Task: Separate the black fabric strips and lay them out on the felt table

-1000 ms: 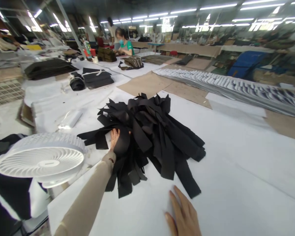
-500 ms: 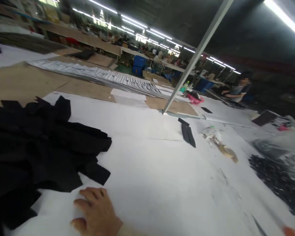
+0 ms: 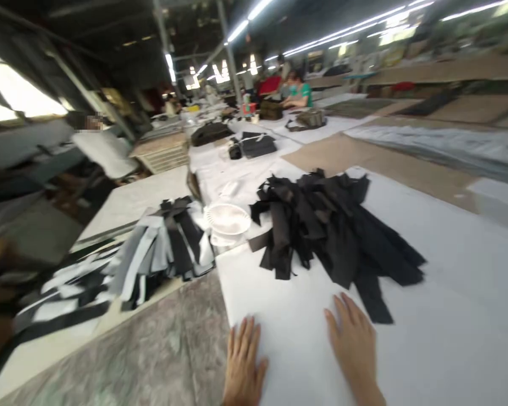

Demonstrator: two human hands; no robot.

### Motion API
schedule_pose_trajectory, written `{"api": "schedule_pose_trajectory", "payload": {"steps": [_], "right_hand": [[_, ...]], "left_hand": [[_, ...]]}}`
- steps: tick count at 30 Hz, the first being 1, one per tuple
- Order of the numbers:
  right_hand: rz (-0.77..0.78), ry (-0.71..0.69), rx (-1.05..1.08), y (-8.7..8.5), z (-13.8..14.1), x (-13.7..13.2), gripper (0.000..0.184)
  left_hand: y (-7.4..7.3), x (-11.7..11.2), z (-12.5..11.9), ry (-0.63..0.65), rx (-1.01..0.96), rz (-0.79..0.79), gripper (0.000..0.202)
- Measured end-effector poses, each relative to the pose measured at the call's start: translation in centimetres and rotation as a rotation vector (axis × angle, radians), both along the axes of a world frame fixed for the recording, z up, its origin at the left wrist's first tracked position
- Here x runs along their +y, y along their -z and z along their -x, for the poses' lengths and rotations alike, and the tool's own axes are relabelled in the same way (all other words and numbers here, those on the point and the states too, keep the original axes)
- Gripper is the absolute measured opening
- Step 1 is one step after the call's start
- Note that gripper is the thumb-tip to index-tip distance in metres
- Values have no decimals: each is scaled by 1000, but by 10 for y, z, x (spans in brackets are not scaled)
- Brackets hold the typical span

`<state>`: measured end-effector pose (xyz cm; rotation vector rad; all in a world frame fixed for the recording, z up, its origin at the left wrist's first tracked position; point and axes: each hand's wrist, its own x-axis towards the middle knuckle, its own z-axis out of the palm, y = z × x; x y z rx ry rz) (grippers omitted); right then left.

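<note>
Already off the heap of black fabric strips [image 3: 328, 231]: left hand [image 3: 243, 361] and right hand [image 3: 351, 338], both empty, palms down on the white sheet [image 3: 457, 282], fingers spread, no pinch, no grip on anything. Left hand placed at the sheet's left edge, close to the near corner; right hand farther in, its fingertips just short of the heap's lowest strips. Heap left lying loose and criss-crossed near that same left edge, free of both hands. Just beyond the edge, beside the heap, a white fan [image 3: 227, 220] tilted face up. Farther left, on a lower surface, a bundle of black-and-white fabric strips [image 3: 169, 245]. Along the sheet's far edge, brown cardboard [image 3: 342, 155]. Far down the hall, a co-worker in a green top [image 3: 298, 96], seated at a long table.
</note>
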<state>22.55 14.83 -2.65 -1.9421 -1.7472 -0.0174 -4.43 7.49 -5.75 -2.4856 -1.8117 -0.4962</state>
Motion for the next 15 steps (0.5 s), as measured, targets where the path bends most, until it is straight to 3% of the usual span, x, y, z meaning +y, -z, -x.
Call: {"api": "schedule_pose_trajectory", "payload": {"steps": [4, 8, 12, 15], "right_hand": [[-56, 14, -96, -2, 10, -4, 51], [-126, -22, -103, 12, 52, -5, 51], [-119, -429, -16, 35, 125, 8, 50], [-102, -592, 18, 48, 177, 35, 50]], "left_hand": [[-21, 4, 0, 8, -107, 171, 63], [-35, 2, 2, 15, -253, 258, 64], [-31, 0, 2, -30, -288, 181, 66], [-22, 10, -1, -48, 6, 16, 65]]}}
